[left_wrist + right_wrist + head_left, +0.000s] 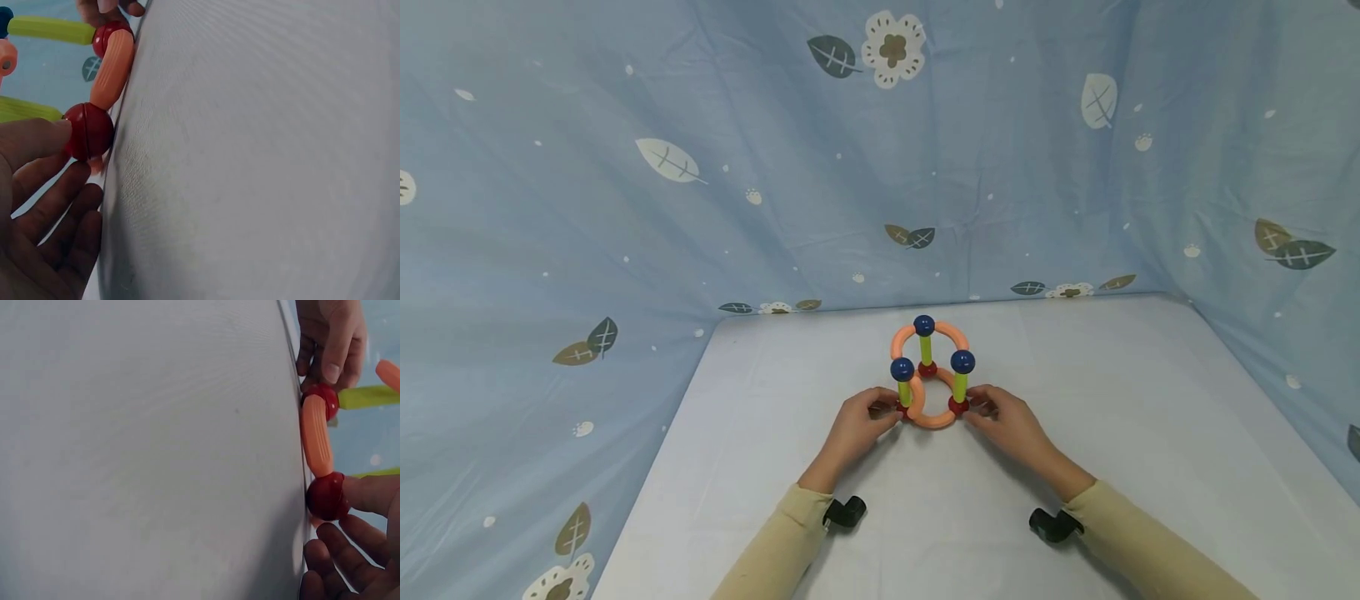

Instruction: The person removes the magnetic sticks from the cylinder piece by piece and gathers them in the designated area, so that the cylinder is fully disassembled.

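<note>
A magnetic stick-and-ball frame stands on the white table. Its base is a ring of orange curved rods [934, 421] joined by red balls [328, 495]. Yellow-green sticks [961, 387] rise from these to blue balls [924, 325], with more orange curved rods at the top. One orange curved rod [917, 395] slants down beside the front left stick. My left hand [859, 421] pinches the front left red ball [89, 131] between thumb and fingers. On the other side, my right hand [1009, 423] pinches the front right red ball [958, 406].
The white table [760, 375] extends to both sides of the frame. Behind and beside it hangs a blue cloth [820, 192] with leaf and flower prints. A black wrist camera [847, 512] sits at the left sleeve, another black camera [1054, 526] at the right.
</note>
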`<state>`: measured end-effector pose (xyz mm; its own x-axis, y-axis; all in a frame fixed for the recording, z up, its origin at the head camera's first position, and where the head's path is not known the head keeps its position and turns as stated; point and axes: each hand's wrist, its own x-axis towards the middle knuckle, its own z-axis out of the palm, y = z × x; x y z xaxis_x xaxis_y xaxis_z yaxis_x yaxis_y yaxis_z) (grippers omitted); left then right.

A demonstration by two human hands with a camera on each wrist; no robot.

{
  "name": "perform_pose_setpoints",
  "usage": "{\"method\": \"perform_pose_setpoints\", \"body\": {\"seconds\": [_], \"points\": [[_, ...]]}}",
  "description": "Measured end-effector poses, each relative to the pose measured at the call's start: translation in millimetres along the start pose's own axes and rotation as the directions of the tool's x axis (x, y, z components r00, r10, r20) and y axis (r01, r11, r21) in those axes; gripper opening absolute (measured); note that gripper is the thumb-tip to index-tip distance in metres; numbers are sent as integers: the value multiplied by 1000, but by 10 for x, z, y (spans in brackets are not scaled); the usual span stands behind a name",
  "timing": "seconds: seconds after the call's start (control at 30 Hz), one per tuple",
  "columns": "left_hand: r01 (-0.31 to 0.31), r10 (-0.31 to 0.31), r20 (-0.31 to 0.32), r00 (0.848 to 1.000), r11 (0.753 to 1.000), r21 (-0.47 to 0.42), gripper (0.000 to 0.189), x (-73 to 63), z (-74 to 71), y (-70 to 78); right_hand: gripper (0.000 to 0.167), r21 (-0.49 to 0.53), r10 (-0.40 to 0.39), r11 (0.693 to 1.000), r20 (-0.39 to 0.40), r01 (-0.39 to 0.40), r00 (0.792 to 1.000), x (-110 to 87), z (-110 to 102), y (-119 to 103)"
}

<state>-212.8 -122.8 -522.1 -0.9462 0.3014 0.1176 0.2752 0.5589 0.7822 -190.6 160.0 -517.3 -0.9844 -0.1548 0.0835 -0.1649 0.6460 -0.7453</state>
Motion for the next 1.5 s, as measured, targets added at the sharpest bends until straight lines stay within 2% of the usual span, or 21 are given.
{"method": "perform_pose_setpoints", "body": {"seconds": [0.33, 0.6, 0.97, 1.5], "points": [[26, -26, -8, 1000, 999, 34, 25, 5, 17, 41, 29, 7, 27, 1000, -4, -27, 1000, 65, 42, -35], [39, -39, -2, 999, 999, 6, 23, -4, 41, 69, 29, -8, 39, 999, -24, -40, 999, 99, 45, -9], [8, -8, 15, 1000, 999, 37, 20, -40, 127, 154, 31, -6, 52, 999, -28, -52, 998, 211, -23, 64], [-22, 18, 55, 998, 998, 66, 15, -39, 279, 298, 30, 19, 21, 1000, -28, -21, 999, 382, -41, 150]]}}
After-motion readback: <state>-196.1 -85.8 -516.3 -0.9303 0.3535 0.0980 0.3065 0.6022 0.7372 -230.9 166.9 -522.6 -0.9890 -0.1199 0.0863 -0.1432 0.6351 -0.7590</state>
